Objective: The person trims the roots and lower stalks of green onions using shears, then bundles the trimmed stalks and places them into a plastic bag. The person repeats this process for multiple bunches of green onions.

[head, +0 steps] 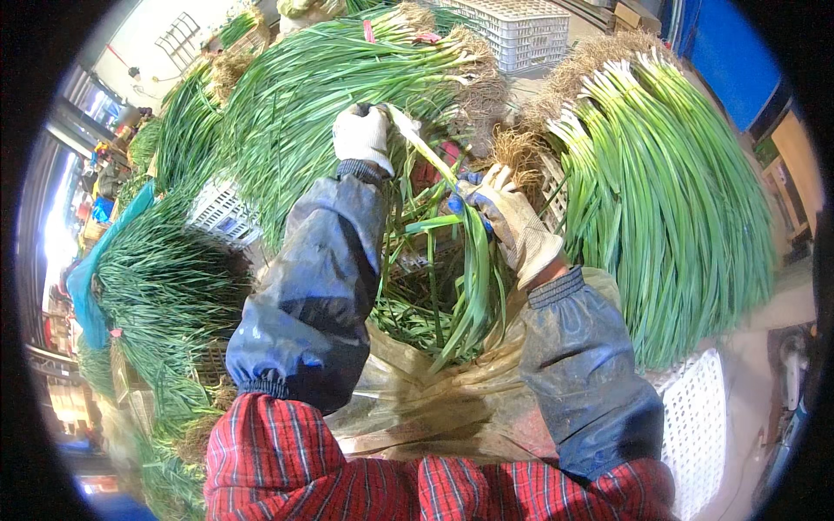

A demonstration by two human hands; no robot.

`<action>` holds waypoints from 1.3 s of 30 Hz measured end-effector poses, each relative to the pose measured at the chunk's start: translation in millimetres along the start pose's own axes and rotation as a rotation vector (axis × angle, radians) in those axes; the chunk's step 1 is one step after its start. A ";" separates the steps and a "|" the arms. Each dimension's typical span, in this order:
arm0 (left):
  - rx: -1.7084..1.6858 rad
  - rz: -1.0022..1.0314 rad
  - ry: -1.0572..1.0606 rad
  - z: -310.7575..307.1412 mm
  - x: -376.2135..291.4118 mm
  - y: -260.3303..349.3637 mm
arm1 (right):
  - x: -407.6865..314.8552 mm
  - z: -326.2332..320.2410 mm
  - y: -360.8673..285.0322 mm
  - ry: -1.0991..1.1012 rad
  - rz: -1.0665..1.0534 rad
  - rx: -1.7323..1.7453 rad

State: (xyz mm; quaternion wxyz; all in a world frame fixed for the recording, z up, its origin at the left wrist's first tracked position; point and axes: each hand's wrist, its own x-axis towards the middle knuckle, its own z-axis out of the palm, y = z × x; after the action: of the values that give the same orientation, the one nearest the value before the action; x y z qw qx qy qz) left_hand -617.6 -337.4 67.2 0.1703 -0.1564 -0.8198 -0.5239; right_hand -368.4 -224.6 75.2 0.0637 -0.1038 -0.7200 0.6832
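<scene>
My left hand, in a white knit glove, is closed at the pale end of a leek-like green stalk. The stalk slants down to the right towards my right hand, in a soiled glove with blue fingertips. Its fingers are closed around the lower part of the stalk. Long green leaves hang below this hand. Loose trimmed leaves lie beneath, in front of a brownish plastic sheet over my lap. A tuft of roots shows just beyond my right fingers.
Rooted green stalks lie in a large pile ahead and another pile at right. More greens are heaped at left beside a teal cloth. White plastic crates stand at the back and lower right.
</scene>
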 end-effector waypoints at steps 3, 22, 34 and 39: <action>0.009 -0.199 0.120 -23.5 33.3 -28.9 | -9.7 -8.0 -0.4 0.013 -0.175 -0.559; -0.510 -0.364 -0.841 -63.1 -80.5 56.9 | 8.3 -3.5 28.3 -0.332 -0.011 0.012; -0.304 -0.133 -1.038 -83.3 -58.4 43.8 | 7.3 -18.1 49.5 -0.093 -0.850 -1.668; -0.337 -0.615 -0.468 -116.3 4.2 18.2 | 13.9 -30.3 65.8 -0.462 -0.176 -0.663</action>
State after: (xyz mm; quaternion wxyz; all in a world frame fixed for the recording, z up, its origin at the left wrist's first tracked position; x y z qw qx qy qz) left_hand -600.0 -435.9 129.5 -0.2129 -0.0450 -0.7476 -0.6275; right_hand -370.6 -188.9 10.6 -0.0781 0.0991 -0.9026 0.4116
